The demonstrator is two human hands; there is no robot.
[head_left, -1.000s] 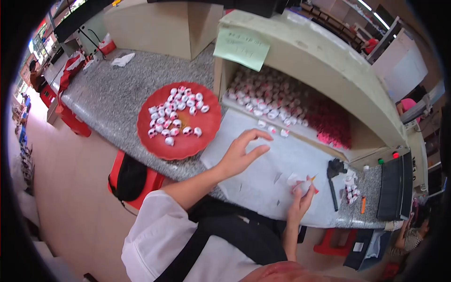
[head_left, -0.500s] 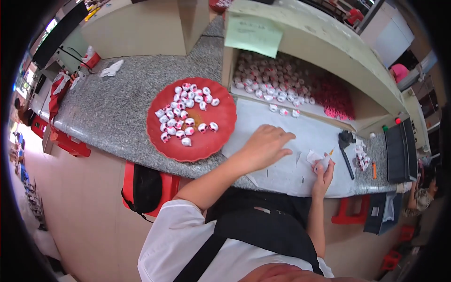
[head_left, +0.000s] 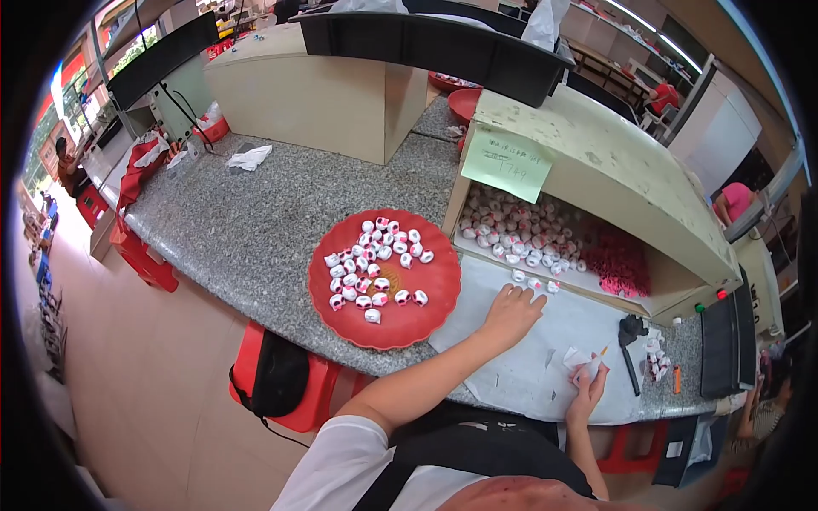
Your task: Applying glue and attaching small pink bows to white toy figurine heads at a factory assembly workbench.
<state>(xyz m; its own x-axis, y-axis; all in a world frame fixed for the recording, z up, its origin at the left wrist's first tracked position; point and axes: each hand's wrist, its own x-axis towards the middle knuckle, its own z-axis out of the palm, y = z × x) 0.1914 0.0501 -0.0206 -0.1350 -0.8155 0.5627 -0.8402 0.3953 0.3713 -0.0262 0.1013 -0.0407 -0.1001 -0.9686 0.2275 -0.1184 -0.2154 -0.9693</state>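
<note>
My left hand reaches palm down over the white work sheet, fingers bent and slightly apart, with nothing visible in it. Its fingertips are just short of a short row of small white skull-like pieces with pink marks. More such pieces fill the shelf opening behind them. Toward the right, my right hand is closed around a white tapered tool with a thin orange tip. A crumpled white scrap sits beside that tool. Fingers hide much of the tool, so its kind is unclear.
A red scalloped plate with several skull-like pieces stands left of the sheet. Under the beige shelf lies a pink heap. A black stick, a few more pieces and an orange lighter-like item lie at the right.
My left hand has moved away from me toward the row of white pieces, its fingers now bent down. My right hand keeps the white tool in about the same place. The view has tilted up.
</note>
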